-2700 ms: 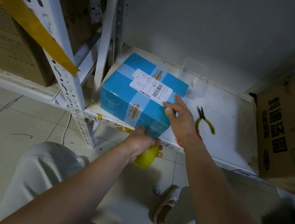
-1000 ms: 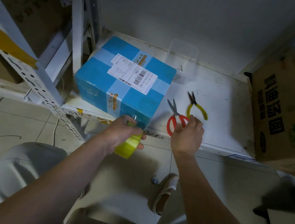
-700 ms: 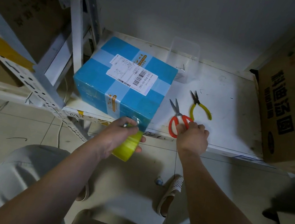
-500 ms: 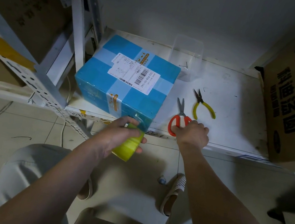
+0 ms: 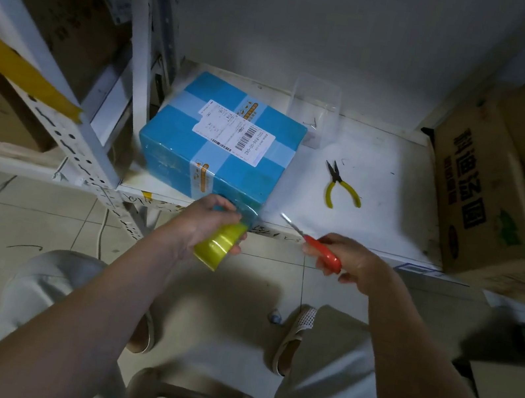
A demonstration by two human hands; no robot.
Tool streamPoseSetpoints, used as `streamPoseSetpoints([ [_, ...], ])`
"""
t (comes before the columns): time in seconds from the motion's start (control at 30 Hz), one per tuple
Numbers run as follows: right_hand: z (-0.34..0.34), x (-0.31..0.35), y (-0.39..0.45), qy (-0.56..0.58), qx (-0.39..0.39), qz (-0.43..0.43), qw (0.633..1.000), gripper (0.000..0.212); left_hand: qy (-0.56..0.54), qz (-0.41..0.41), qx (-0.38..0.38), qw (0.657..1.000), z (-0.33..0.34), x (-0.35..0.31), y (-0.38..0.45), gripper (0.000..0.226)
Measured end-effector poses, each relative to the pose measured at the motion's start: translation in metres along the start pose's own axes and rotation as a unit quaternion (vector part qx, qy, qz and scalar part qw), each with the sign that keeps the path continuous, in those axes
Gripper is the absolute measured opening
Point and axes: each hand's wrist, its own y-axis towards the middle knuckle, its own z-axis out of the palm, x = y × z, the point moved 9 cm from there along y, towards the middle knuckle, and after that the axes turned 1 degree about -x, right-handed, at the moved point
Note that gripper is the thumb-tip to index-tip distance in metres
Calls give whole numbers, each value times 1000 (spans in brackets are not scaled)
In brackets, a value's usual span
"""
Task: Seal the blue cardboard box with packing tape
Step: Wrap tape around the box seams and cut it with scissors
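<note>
Scissors [image 5: 315, 246] lifted by right hand [image 5: 353, 261]; box [image 5: 218, 143] beyond both hands.

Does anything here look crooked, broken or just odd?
Only small things: the blue cardboard box sits askew on the white shelf, one corner at its front edge. Yellow-handled pliers lie loose nearby. Nothing looks spilled or damaged.

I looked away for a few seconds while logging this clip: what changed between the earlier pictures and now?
The right hand left the blue cardboard box, gripped the red-handled scissors and lifted them off the white shelf toward the tape. The left hand still holds the yellow-green tape roll at the box's near corner; the yellow-handled pliers stayed.
</note>
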Motion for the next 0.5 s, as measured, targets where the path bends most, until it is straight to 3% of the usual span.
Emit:
streamPoseSetpoints([
  [0.13, 12, -8, -20, 24, 98, 6, 995, 29, 55, 25, -47, 997, -10, -9, 0, 18],
  [0.3, 29, 20, -22, 3, 90, -21, 996, 21, 89, 31, -72, 993, -16, -5, 7, 6],
  [0.5, 34, 36, -15, -3, 53, -28, 998, 33, 87, 27, -100, 991, -18, -2, 9, 7],
])
